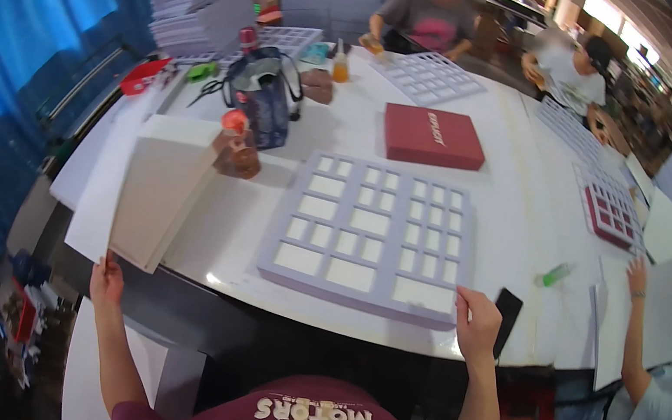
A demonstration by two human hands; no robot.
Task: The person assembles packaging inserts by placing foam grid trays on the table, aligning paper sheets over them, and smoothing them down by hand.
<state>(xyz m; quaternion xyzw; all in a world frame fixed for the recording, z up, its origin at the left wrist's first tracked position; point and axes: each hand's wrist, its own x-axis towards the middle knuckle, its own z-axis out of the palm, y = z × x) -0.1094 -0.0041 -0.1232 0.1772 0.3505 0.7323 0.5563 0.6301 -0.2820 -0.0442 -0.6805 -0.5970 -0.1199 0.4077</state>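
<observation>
My left hand is pinched closed at the front corner of a white cardboard sheet, beside a stack of off-white boards. A pale lilac compartment tray lies flat in front of me, its many square and oblong cells showing white bottoms. My right hand has its fingers curled against the tray's front right corner, and seems to grip the edge there. Just right of that hand lies a black phone. Behind the tray sits a closed red box with pale lettering.
On the left stand a dark bag, a brown bottle, scissors and a red bin. A small green bottle lies at right. Co-workers sit at the far side; another person's arm reaches in from the right.
</observation>
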